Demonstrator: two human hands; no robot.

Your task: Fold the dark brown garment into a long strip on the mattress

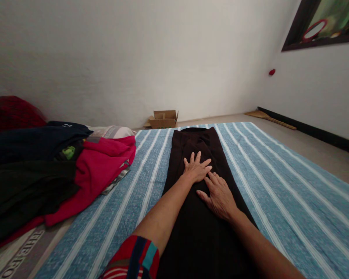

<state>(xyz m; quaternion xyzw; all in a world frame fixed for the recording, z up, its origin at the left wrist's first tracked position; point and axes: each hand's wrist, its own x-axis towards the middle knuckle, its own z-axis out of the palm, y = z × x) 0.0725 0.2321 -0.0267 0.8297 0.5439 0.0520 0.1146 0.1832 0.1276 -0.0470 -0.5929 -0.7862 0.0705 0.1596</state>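
Note:
Dark trousers (203,236) lie lengthwise on a blue striped sheet (258,170), with the waistband at the far end. Spread-fingered, my left hand (196,169) rests flat on the upper part of the trousers. Close beside it and a little nearer to me, my right hand (219,194) lies on the same cloth, fingers stretched out and thumb apart. Neither hand grips anything. The cloth shows some wrinkles just below the waistband. The near end of the trousers runs out of view at the bottom.
A heap of clothes lies at the left, with a pink garment (104,162), a dark green one (29,193) and a navy one (37,141). An open cardboard box (163,121) stands on the floor by the wall. A mirror (315,30) shows at upper right.

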